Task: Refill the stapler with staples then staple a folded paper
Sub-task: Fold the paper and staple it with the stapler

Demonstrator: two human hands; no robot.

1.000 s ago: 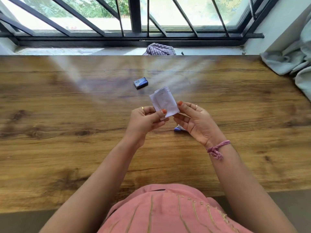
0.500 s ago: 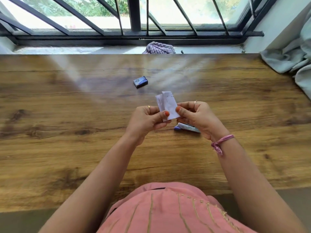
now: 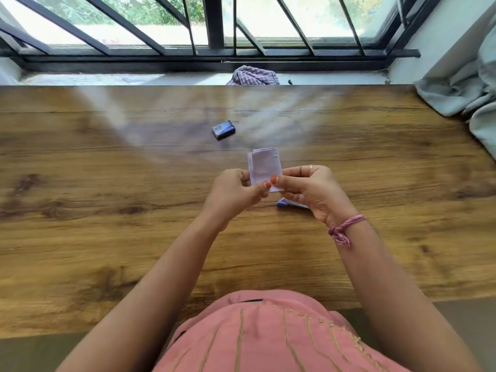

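A small folded white paper (image 3: 264, 165) stands upright above the middle of the wooden table (image 3: 107, 237). My left hand (image 3: 236, 191) pinches its lower left edge and my right hand (image 3: 311, 191) pinches its lower right corner, thumbs nearly touching. A small blue and silver stapler (image 3: 284, 203) lies on the table under my right hand, mostly hidden by it. A little blue staple box (image 3: 223, 129) sits shut on the table farther back, apart from both hands.
A checked cloth (image 3: 253, 76) lies on the window sill behind the table. Grey fabric (image 3: 461, 87) hangs over the far right corner. Barred window (image 3: 214, 30) runs along the back.
The paper has turned from tilted to upright and both thumbs have closed on its lower edge. My right hand has shifted to cover more of the stapler.
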